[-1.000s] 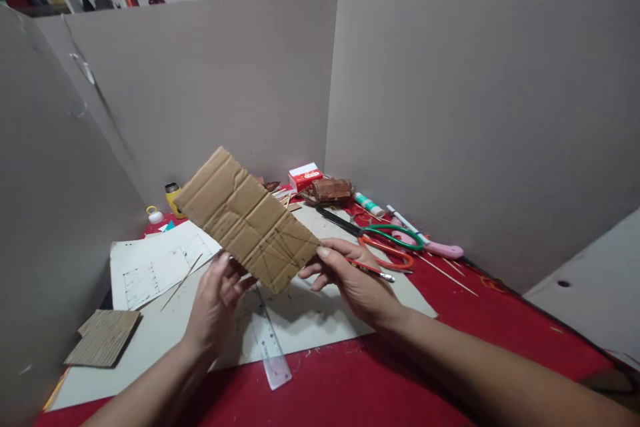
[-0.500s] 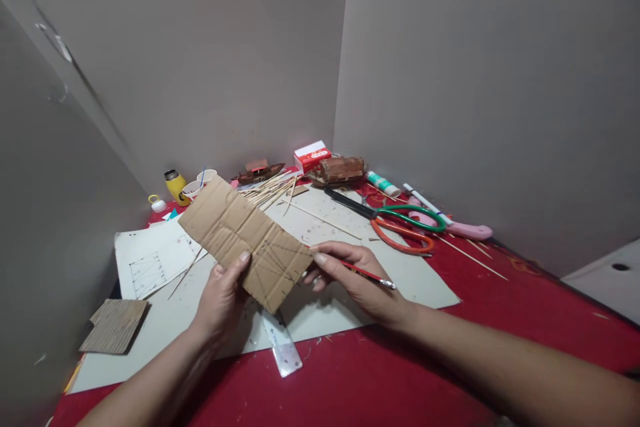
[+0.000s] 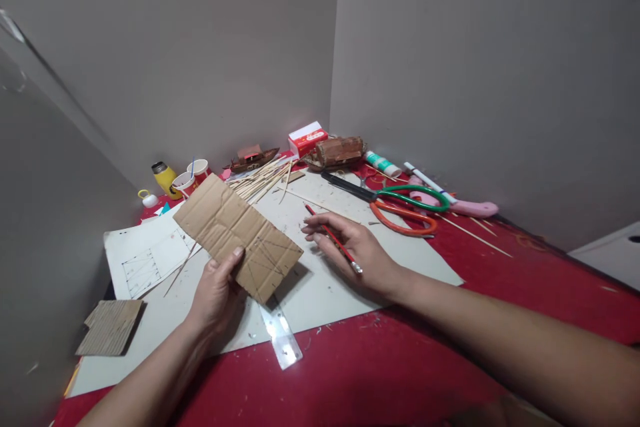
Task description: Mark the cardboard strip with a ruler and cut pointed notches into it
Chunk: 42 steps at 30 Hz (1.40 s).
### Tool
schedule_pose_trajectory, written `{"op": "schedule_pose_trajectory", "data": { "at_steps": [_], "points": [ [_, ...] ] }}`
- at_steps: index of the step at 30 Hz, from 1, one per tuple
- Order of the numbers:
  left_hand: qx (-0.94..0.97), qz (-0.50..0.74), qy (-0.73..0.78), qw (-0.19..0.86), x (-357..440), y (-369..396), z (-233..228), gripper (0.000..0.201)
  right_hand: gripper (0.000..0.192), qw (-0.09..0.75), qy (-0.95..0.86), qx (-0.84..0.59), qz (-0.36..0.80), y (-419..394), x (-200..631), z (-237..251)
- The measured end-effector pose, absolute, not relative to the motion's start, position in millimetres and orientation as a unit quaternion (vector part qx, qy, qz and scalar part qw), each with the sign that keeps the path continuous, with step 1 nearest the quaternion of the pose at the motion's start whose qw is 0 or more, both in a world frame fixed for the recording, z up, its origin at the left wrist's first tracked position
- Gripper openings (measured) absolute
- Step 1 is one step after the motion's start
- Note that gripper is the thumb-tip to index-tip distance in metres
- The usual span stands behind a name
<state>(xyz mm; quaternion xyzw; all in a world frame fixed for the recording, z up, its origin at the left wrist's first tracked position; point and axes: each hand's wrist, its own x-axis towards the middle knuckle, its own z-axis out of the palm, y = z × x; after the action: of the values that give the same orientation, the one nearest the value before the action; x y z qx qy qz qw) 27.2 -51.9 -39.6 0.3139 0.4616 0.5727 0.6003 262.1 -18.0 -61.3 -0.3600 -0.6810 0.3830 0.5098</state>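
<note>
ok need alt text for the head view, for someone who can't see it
The person's left hand holds up a creased cardboard piece with pencilled lines, while the right hand holds a red pencil above a white work board. A clear ruler lies below the cardboard; green and orange scissors lie behind.

- My cardboard piece (image 3: 237,235) covers the upper part of the clear ruler (image 3: 281,338) and the fingers of my left hand (image 3: 216,290) behind it.
- My forearms run off the bottom edge.
- The pencil lines on the white sheet (image 3: 145,260) and the print on the red-and-white box (image 3: 307,138) are too small to read.
</note>
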Motion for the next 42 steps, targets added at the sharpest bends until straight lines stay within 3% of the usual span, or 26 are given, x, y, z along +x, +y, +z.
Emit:
{"op": "schedule_pose_trajectory", "data": {
  "at_steps": [4,13,25,31,34,42],
  "points": [
    [0.321,0.57,0.467,0.595,25,-50,-42,0.03,0.016,0.475,-0.73,-0.376,0.317,-14,262,-58],
    [0.331,0.557,0.481,0.591,26,-49,-41,0.025,0.022,0.419,-0.787,-0.384,0.242,-15,263,-58],
    [0.307,0.581,0.5,0.564,17,-39,-48,0.021,0.063,0.224,-0.863,-0.432,0.139,8,265,-67],
    [0.294,0.596,0.498,0.557,15,-34,-51,0.021,0.046,0.186,-0.785,-0.589,0.054,9,330,-36],
    [0.291,0.598,0.493,0.561,16,-31,-52,0.022,0.03,0.098,-0.74,-0.664,0.041,13,372,-26],
    [0.292,0.601,0.481,0.568,20,-36,-48,0.021,0.03,-0.104,-0.716,-0.689,0.05,34,387,-29]
  ]
}}
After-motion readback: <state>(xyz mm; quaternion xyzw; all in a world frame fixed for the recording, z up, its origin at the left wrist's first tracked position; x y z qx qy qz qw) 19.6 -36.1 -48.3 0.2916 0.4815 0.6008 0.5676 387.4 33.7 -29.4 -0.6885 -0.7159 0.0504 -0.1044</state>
